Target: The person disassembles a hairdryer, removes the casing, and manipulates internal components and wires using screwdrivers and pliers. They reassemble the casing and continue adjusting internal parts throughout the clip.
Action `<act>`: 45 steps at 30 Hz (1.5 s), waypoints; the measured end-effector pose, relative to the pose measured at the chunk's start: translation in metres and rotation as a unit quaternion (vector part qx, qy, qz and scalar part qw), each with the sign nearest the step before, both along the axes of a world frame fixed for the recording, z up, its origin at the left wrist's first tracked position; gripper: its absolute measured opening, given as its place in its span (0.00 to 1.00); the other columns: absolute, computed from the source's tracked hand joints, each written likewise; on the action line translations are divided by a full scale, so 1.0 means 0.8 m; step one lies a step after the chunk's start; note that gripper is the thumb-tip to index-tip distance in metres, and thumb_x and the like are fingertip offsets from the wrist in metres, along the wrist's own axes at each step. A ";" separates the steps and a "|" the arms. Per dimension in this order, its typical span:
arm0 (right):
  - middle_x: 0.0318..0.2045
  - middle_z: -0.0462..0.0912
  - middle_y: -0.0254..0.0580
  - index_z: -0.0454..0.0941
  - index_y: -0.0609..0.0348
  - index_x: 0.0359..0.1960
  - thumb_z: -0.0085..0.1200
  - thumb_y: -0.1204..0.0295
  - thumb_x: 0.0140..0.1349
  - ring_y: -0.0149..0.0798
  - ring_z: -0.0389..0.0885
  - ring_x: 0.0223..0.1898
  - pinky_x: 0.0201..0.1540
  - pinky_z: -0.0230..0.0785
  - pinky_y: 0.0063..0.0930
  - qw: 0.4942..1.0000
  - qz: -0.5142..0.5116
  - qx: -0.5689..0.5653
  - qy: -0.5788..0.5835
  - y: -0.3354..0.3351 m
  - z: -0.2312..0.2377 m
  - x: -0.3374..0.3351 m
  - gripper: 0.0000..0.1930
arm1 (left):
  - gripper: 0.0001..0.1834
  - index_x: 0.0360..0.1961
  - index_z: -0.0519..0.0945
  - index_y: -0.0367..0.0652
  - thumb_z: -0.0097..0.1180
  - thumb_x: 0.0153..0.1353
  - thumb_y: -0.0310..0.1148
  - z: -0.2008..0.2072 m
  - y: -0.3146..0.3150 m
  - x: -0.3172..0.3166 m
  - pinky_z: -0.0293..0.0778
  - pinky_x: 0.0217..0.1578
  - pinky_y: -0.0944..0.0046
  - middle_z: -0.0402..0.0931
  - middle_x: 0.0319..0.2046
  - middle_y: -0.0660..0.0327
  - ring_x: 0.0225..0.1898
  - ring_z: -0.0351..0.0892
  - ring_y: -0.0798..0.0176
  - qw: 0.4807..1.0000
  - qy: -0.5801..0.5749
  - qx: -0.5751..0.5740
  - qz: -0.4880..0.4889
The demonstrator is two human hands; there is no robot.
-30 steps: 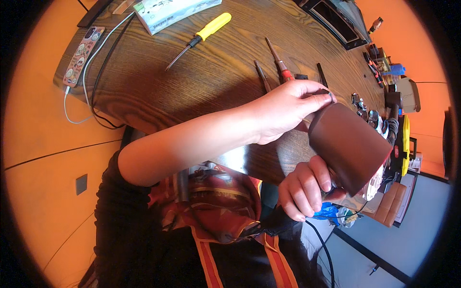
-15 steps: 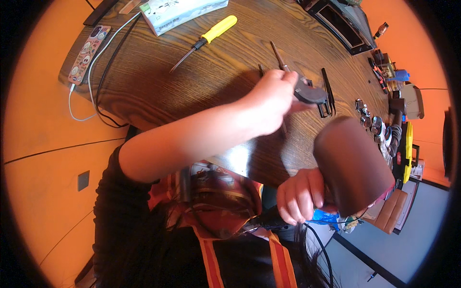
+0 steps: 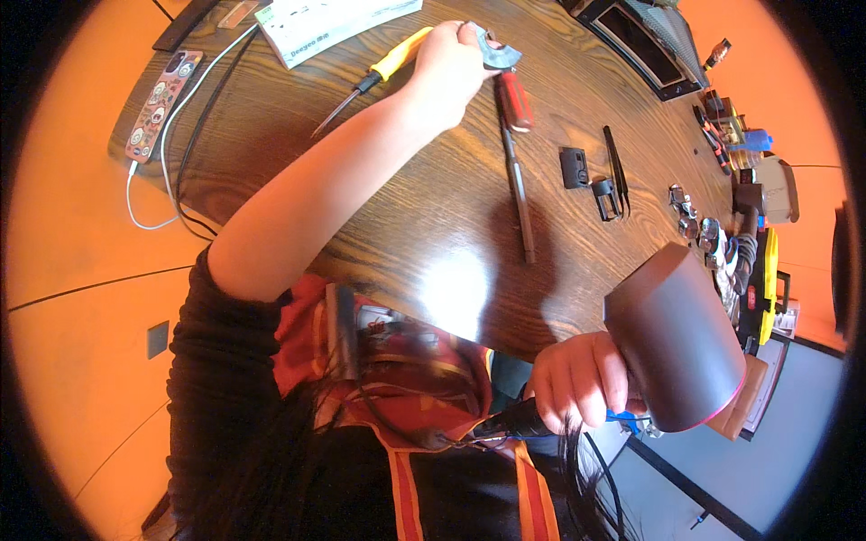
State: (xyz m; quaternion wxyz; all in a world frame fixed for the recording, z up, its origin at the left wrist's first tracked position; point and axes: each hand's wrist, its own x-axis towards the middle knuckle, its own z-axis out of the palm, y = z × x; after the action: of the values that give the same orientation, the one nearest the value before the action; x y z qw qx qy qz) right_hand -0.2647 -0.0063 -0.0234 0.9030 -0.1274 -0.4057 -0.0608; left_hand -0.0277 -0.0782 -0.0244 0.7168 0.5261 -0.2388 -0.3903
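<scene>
My right hand (image 3: 577, 383) is closed round the handle of a dark grey hair dryer (image 3: 677, 338), whose barrel tilts up in front of me at the lower right. Stretched to the far part of the table, my left hand (image 3: 448, 74) grips a grey half-round piece (image 3: 502, 59) with a curved cut-out. Just below that piece lies a red-handled screwdriver (image 3: 515, 101), its shaft hidden. A long thin dark tool (image 3: 519, 194) lies near it. The yellow-handled screwdriver (image 3: 397, 59) is partly behind my left hand.
On the wooden table (image 3: 406, 216) lie a small black box-shaped part (image 3: 574, 168), a black frame part (image 3: 605, 200) and black tweezers (image 3: 617, 167). A white box (image 3: 334, 32) and a charging phone (image 3: 162, 104) sit far left. Shiny metal parts (image 3: 695, 221) line the right edge.
My left hand has moved away and to the left across the table with the half-round piece, uncovering the red screwdriver handle and black part. The hair dryer has shifted slightly right and down.
</scene>
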 end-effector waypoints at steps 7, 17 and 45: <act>0.25 0.74 0.40 0.67 0.57 0.34 0.48 0.65 0.60 0.35 0.75 0.22 0.26 0.65 0.32 0.988 -0.010 -0.029 -0.148 -0.006 0.000 0.004 0.10 | 0.14 0.40 0.65 0.29 0.30 0.67 0.31 -0.011 0.002 0.007 0.72 0.50 0.54 0.69 0.38 0.51 0.42 0.74 0.57 0.997 -0.008 -0.058 0.045; 0.25 0.74 0.42 0.66 0.58 0.35 0.52 0.64 0.58 0.37 0.75 0.21 0.25 0.68 0.36 0.992 0.025 -0.007 -0.122 -0.004 -0.003 0.005 0.12 | 0.18 0.41 0.63 0.23 0.28 0.68 0.32 0.002 0.008 -0.001 0.76 0.47 0.57 0.70 0.38 0.44 0.43 0.76 0.51 0.995 0.044 -0.083 0.036; 0.15 0.71 0.39 0.66 0.62 0.26 0.53 0.69 0.58 0.33 0.70 0.14 0.18 0.68 0.26 0.993 -0.061 0.088 0.041 0.001 0.014 -0.009 0.11 | 0.32 0.62 0.46 0.27 0.44 0.61 0.27 -0.040 0.004 0.022 0.42 0.63 0.63 0.51 0.61 0.43 0.64 0.46 0.57 0.998 0.004 -0.059 -0.007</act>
State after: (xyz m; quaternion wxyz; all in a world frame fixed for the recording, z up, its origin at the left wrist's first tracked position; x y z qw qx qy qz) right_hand -0.2715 -0.0056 -0.0123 0.9212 -0.0739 -0.3531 -0.1457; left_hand -0.0102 -0.0750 -0.0567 0.7446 0.4796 -0.2623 -0.3830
